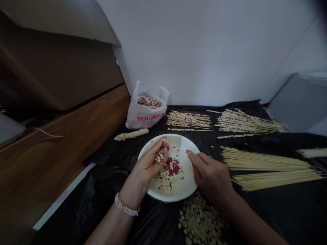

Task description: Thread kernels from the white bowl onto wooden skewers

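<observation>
In the head view, I see the person's left hand (152,161) curled palm-up over the white bowl (185,190), cupping a small heap of corn kernels (159,155), with the thumb and fingertips closed together at one end of a thin skewer (183,151). The right hand (212,170) grips that skewer at the bowl's right side, its back turned up; the stick spans the gap between the hands, above the bowl. More loose kernels (166,182) lie inside, around a red flower print.

Behind the bowl stands a white plastic bag (150,119) with a speckled cob (149,102) showing at its mouth; a mostly stripped cob (131,135) lies just in front. To the right, on black sheeting (102,197), are two groups of threaded skewers (236,122) and, nearer, bundled bare skewers (265,160). Pale pieces (201,221) are heaped below the bowl, too dim to identify.
</observation>
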`<state>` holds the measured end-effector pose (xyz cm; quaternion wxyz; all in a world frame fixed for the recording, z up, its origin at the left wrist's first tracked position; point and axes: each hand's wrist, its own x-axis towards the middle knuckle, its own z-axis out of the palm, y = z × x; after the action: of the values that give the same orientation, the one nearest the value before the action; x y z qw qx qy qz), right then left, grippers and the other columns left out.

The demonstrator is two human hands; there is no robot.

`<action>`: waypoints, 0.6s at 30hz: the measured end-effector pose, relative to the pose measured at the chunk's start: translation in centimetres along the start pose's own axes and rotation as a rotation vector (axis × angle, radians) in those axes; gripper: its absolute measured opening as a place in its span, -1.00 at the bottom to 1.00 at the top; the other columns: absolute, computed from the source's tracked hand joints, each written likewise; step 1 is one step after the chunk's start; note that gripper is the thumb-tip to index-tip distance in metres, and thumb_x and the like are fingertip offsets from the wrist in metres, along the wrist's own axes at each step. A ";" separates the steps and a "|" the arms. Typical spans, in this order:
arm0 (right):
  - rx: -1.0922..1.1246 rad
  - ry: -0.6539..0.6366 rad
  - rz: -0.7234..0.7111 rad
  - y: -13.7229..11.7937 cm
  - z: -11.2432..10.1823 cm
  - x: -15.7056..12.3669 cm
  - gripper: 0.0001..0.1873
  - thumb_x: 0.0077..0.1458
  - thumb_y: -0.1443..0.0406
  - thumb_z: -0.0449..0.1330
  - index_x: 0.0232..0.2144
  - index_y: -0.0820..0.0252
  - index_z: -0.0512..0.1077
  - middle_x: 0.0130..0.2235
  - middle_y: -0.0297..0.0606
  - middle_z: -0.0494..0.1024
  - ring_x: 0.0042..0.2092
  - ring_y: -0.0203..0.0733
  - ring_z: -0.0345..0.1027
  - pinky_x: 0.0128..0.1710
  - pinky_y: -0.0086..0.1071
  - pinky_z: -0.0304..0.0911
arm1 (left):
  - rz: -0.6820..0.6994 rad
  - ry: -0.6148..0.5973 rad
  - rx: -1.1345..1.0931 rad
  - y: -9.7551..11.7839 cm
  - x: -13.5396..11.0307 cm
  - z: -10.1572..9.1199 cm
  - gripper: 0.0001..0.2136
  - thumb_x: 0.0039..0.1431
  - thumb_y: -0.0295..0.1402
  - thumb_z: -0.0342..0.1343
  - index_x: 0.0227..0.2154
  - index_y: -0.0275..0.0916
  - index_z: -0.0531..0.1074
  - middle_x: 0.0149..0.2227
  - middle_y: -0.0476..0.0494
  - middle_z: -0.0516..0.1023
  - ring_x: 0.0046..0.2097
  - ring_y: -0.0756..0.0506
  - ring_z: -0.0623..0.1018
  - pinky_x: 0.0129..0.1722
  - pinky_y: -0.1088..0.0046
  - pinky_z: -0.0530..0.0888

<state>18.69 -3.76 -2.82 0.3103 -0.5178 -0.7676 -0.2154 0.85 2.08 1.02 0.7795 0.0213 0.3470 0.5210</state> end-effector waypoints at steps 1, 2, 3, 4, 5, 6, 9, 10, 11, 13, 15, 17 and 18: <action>0.001 -0.001 0.001 0.0 0.0 0.0 -0.68 0.18 0.40 0.03 -0.08 0.24 0.48 -0.43 -0.34 0.51 -0.49 -0.33 0.31 -0.49 -0.39 0.03 | -0.002 -0.021 0.011 0.0 0.1 -0.2 -0.85 0.14 -0.58 0.11 -0.23 -0.38 0.49 -0.37 -0.17 0.54 -0.41 0.02 0.55 -0.47 0.60 0.53; 0.002 -0.002 0.000 0.0 0.0 0.0 -0.68 0.19 0.39 0.03 -0.07 0.24 0.48 -0.42 -0.34 0.51 -0.48 -0.33 0.31 -0.49 -0.39 0.02 | -0.003 -0.044 0.025 0.1 0.3 -0.4 -0.87 0.14 -0.58 0.11 -0.25 -0.39 0.49 -0.37 -0.16 0.53 -0.41 0.03 0.54 -0.47 0.62 0.52; 0.002 -0.001 0.000 0.0 0.0 -0.1 -0.68 0.19 0.39 0.03 -0.07 0.24 0.48 -0.42 -0.34 0.51 -0.48 -0.33 0.31 -0.49 -0.39 0.02 | -0.005 -0.062 0.038 0.1 0.4 -0.6 -0.88 0.14 -0.58 0.11 -0.27 -0.39 0.49 -0.38 -0.15 0.52 -0.41 0.04 0.54 -0.46 0.62 0.52; -0.002 -0.001 -0.002 0.0 0.0 -0.1 -0.68 0.19 0.39 0.03 -0.07 0.24 0.48 -0.42 -0.34 0.51 -0.48 -0.33 0.30 -0.49 -0.39 0.02 | -0.007 -0.073 0.047 0.2 0.6 -0.7 -0.89 0.14 -0.59 0.10 -0.28 -0.39 0.49 -0.37 -0.15 0.52 -0.41 0.04 0.54 -0.45 0.63 0.52; -0.010 0.000 -0.005 0.0 0.0 -0.1 -0.68 0.19 0.39 0.03 -0.06 0.24 0.48 -0.42 -0.34 0.50 -0.48 -0.33 0.30 -0.49 -0.38 0.02 | -0.011 -0.078 0.054 0.2 0.7 -0.8 -0.89 0.14 -0.59 0.10 -0.29 -0.39 0.49 -0.37 -0.15 0.52 -0.41 0.05 0.54 -0.44 0.62 0.52; -0.022 0.002 -0.010 0.0 -0.1 -0.2 -0.68 0.19 0.39 0.04 -0.06 0.24 0.47 -0.42 -0.34 0.50 -0.49 -0.33 0.29 -0.49 -0.38 0.01 | -0.017 -0.079 0.057 0.2 0.8 -0.9 -0.89 0.14 -0.59 0.10 -0.29 -0.39 0.49 -0.37 -0.15 0.51 -0.41 0.05 0.54 -0.44 0.62 0.53; -0.049 0.016 -0.028 -0.1 -0.2 -0.2 -0.68 0.18 0.39 0.05 -0.05 0.24 0.47 -0.42 -0.34 0.50 -0.49 -0.32 0.28 -0.49 -0.36 0.01 | -0.022 -0.083 0.071 0.2 0.7 -0.9 -0.89 0.15 -0.58 0.10 -0.28 -0.38 0.49 -0.37 -0.15 0.52 -0.41 0.05 0.54 -0.44 0.61 0.53; -0.049 0.021 -0.028 -0.1 -0.3 -0.2 -0.68 0.18 0.39 0.05 -0.05 0.25 0.47 -0.42 -0.33 0.50 -0.49 -0.32 0.28 -0.49 -0.36 0.01 | -0.020 -0.084 0.076 0.1 0.7 -0.8 -0.88 0.16 -0.57 0.09 -0.27 -0.36 0.49 -0.36 -0.15 0.53 -0.41 0.05 0.54 -0.45 0.61 0.53; -0.044 0.022 -0.025 -0.2 -0.3 -0.1 -0.68 0.18 0.40 0.05 -0.05 0.26 0.47 -0.42 -0.33 0.50 -0.48 -0.32 0.28 -0.49 -0.36 0.01 | -0.013 -0.081 0.082 0.0 0.6 -0.7 -0.87 0.16 -0.58 0.09 -0.27 -0.35 0.50 -0.36 -0.14 0.54 -0.41 0.05 0.54 -0.44 0.62 0.54; -0.034 0.017 -0.007 -0.3 -0.4 -0.1 -0.68 0.17 0.41 0.05 -0.07 0.26 0.47 -0.42 -0.33 0.50 -0.48 -0.32 0.29 -0.49 -0.36 0.02 | 0.020 -0.071 0.104 -0.2 0.4 -0.6 -0.85 0.14 -0.60 0.09 -0.27 -0.34 0.51 -0.34 -0.14 0.55 -0.39 0.05 0.55 -0.42 0.62 0.54; -0.035 0.011 0.004 -0.4 -0.4 0.0 -0.69 0.16 0.42 0.05 -0.07 0.27 0.48 -0.43 -0.33 0.49 -0.49 -0.32 0.28 -0.50 -0.36 0.03 | 0.071 -0.065 0.132 -0.3 0.4 -0.5 -0.84 0.12 -0.63 0.11 -0.28 -0.35 0.52 -0.33 -0.14 0.56 -0.38 0.06 0.55 -0.38 0.63 0.55; -0.049 0.018 -0.005 -0.6 -0.4 -0.1 -0.69 0.16 0.42 0.06 -0.07 0.29 0.48 -0.45 -0.33 0.49 -0.50 -0.32 0.27 -0.50 -0.36 0.03 | 0.103 -0.069 0.161 -0.4 0.4 -0.6 -0.85 0.10 -0.64 0.13 -0.31 -0.35 0.53 -0.31 -0.14 0.57 -0.37 0.05 0.55 -0.36 0.63 0.54; -0.056 0.025 -0.016 -0.7 -0.4 -0.1 -0.69 0.16 0.41 0.06 -0.07 0.30 0.48 -0.45 -0.33 0.49 -0.50 -0.32 0.27 -0.50 -0.36 0.03 | 0.106 -0.075 0.172 -0.4 0.4 -0.7 -0.85 0.09 -0.63 0.14 -0.32 -0.35 0.54 -0.31 -0.15 0.57 -0.36 0.05 0.56 -0.36 0.64 0.54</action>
<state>18.19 -4.32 -2.61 0.3033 -0.5174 -0.7615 -0.2457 0.85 2.01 0.14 0.7585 0.1260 0.3596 0.5287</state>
